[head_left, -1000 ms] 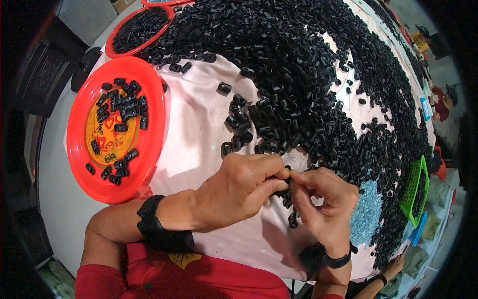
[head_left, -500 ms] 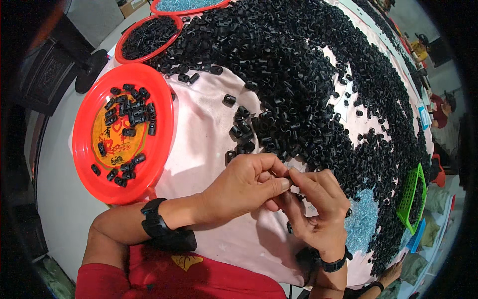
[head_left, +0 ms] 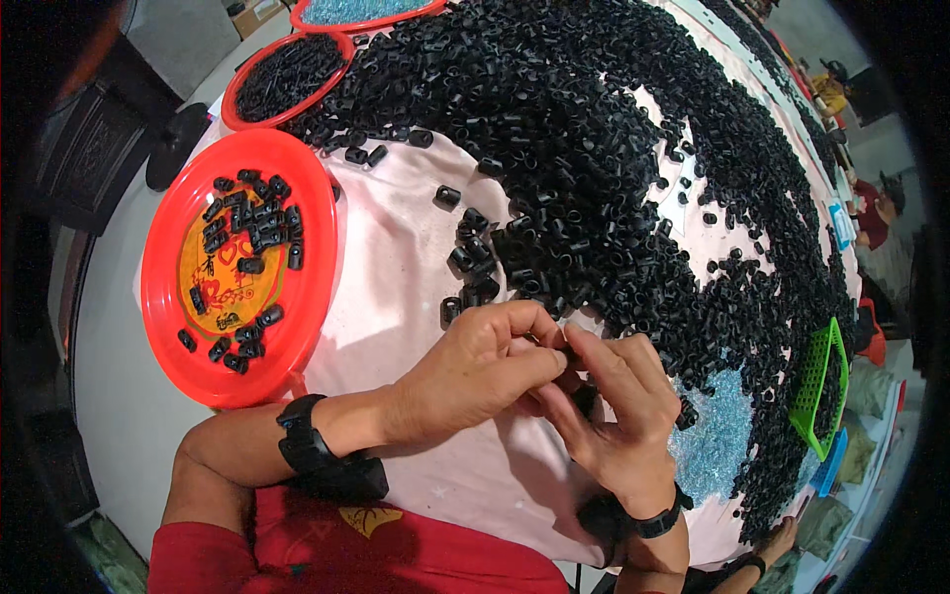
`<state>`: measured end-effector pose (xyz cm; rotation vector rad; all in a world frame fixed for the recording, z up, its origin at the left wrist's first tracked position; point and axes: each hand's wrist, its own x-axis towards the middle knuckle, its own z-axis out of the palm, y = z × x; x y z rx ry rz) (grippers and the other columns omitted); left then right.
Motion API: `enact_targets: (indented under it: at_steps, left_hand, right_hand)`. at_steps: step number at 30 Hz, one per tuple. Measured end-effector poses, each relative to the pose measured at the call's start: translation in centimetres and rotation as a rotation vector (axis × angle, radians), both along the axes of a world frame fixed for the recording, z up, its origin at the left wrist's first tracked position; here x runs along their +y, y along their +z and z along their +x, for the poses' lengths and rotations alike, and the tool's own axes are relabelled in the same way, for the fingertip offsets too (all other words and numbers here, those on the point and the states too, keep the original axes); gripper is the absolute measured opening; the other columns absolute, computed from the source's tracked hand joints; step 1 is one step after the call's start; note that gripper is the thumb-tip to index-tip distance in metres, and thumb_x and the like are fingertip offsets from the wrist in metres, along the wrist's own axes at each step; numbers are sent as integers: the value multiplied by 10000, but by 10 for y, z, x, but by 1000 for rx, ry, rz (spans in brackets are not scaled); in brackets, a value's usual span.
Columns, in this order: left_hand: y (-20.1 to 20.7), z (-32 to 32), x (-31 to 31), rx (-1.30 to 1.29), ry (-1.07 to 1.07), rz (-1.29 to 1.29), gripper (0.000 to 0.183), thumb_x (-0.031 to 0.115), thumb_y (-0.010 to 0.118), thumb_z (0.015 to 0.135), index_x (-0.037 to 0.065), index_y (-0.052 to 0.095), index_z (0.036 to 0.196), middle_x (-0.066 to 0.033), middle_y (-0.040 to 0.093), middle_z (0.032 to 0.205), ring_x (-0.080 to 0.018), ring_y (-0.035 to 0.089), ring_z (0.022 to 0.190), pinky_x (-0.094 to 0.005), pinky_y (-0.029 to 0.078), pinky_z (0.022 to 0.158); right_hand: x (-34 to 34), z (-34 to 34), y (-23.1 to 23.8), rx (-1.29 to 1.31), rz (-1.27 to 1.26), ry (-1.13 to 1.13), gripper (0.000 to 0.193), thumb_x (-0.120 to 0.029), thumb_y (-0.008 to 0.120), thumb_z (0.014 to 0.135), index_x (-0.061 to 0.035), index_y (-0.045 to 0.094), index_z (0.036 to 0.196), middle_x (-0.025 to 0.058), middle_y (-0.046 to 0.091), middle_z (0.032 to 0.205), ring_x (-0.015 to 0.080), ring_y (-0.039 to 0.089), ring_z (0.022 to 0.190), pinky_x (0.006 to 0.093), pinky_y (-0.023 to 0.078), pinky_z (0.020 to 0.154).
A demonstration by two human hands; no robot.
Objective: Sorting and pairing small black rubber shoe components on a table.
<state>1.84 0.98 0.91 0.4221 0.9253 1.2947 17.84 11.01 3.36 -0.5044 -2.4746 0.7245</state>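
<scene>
My left hand [head_left: 475,368] and my right hand [head_left: 625,416] meet over the pink cloth, fingertips pinched together. Between them is a small black plastic part [head_left: 570,374], mostly hidden by the fingers. Just beyond my hands begins a wide heap of short black tube-shaped parts [head_left: 584,198], with a few loose ones [head_left: 473,259] in front. A red plate [head_left: 322,327] on the left carries several similar black parts [head_left: 265,223]. Beside my right hand lies a pile of small, shiny bluish-clear pieces [head_left: 711,436].
Far left, a red tray [head_left: 230,107] holds thin black parts; behind it another red tray [head_left: 299,20] holds bluish pieces. A green basket [head_left: 813,396] stands at the right. Another person's hand [head_left: 782,540] reaches in at lower right, and more people [head_left: 876,213] sit across the table.
My fingertips have shifted slightly against each other, and my right hand has moved a little left. The view has drifted slightly. The plate and heap look unchanged.
</scene>
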Motion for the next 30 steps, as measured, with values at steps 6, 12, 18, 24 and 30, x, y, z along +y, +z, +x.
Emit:
enact_targets:
  at_steps: [6, 12, 18, 24, 30]
  left_hand:
    - [1, 3, 0, -15, 55, 8, 127, 135, 598, 1010, 20, 590, 1064, -58, 708, 975, -67, 670, 817, -210, 512, 680]
    - [0, 2, 0, -3, 2, 7, 122, 116, 575, 1041, 25, 596, 1118, -53, 700, 1032, -89, 683, 888, -240, 547, 795]
    - [5, 0, 1, -47, -50, 21, 190, 193, 587, 1067, 32, 628, 1158, -3, 687, 986, -56, 640, 853, -214, 519, 768]
    - [-1, -3, -1, 5, -124, 85, 238, 231, 571, 1082, 26, 679, 1137, 11, 693, 969, -40, 630, 854, -207, 511, 768]
    - [1, -4, -1, 29, -121, 74, 255, 246, 566, 1084, 25, 685, 1130, -4, 711, 975, -49, 653, 861, -212, 526, 754]
  right_hand:
    - [2, 0, 0, -42, 41, -29, 540, -110, 909, 684, -40, 732, 1189, 112, 671, 976, 265, 627, 844, 361, 536, 694]
    - [3, -1, -5, -8, 8, -27, 544, -94, 898, 662, -34, 734, 1177, 138, 683, 1044, 293, 642, 906, 370, 550, 746]
    - [8, 1, -5, 42, 50, 5, 516, -63, 866, 667, -16, 732, 1163, 157, 698, 1066, 307, 656, 915, 379, 557, 758]
    - [7, 0, -4, 53, 20, 27, 490, -66, 855, 689, -9, 730, 1159, 162, 697, 1060, 318, 659, 914, 384, 558, 753]
    - [10, 1, -5, 36, 14, 50, 478, -76, 858, 707, -2, 725, 1160, 169, 695, 1079, 320, 659, 927, 387, 564, 774]
